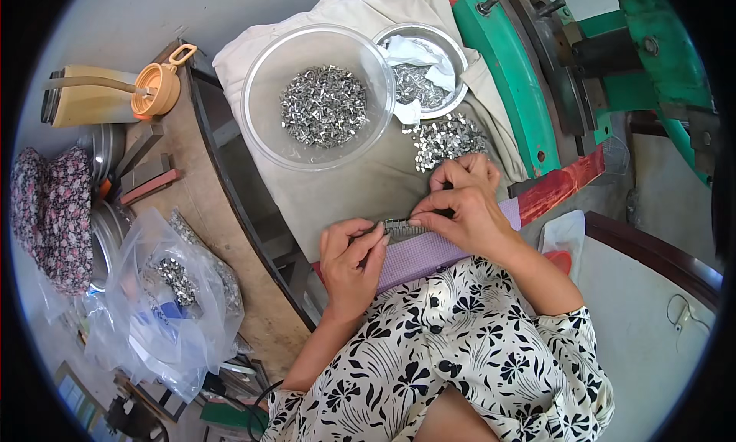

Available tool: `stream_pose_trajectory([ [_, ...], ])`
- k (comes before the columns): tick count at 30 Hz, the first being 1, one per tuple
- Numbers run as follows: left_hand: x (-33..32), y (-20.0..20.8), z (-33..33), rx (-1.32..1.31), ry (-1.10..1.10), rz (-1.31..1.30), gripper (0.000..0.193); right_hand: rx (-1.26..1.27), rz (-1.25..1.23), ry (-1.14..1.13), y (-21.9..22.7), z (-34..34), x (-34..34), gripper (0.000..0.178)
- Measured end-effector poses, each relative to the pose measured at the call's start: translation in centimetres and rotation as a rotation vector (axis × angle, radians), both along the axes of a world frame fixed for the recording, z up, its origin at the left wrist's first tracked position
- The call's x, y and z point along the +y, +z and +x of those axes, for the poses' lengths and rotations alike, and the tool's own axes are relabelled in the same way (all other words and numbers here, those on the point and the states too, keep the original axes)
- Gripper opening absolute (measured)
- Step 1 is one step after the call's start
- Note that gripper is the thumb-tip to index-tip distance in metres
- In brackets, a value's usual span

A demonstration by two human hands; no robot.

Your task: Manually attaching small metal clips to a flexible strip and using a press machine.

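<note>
Between my two hands is a narrow metal strip [403,227] with a row of thin, comb-like pins. It is level with the near edge of the cloth, over a purple checked pad [418,256]. My left hand [349,262] pinches its left end with thumb and forefinger. At the other end, my right hand [471,212] has its fingertips closed on the strip; whether a smaller piece is between them too I cannot make out. Just beyond the right hand lies a loose pile of small shiny metal pieces [447,141] on the beige cloth [368,190].
A clear plastic tub [254,120] of small metal parts stands behind the strip. Beside it sits a metal bowl [460,55] holding thin metal pieces and white wrapping. A green machine [510,89] borders the right. On the left bench are a yellow bottle [96,101] and a plastic bag [146,312].
</note>
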State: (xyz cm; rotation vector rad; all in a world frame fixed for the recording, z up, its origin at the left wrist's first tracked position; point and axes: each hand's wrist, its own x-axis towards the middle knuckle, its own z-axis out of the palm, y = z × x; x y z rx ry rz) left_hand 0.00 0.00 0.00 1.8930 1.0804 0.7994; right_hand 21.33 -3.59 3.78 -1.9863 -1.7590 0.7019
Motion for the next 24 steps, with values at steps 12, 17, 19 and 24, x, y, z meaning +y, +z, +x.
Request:
stream_pose_trajectory([
  [12,0.0,0.0,0.1,0.014,0.001,0.018,0.025,-0.033,0.072,-0.018,0.1,1.2,-0.7,0.016],
  [17,0.0,-0.1,0.1,0.011,-0.002,0.014,0.025,-0.013,0.063,-0.01,-0.1,1.2,-0.7,0.016],
  [19,0.0,-0.1,0.1,0.011,-0.004,0.018,0.024,-0.018,0.058,-0.014,0.0,1.5,-0.9,0.016],
  [24,0.1,0.1,0.1,0.017,-0.008,0.022,0.024,-0.018,0.039,-0.023,0.2,1.8,-0.9,0.017],
])
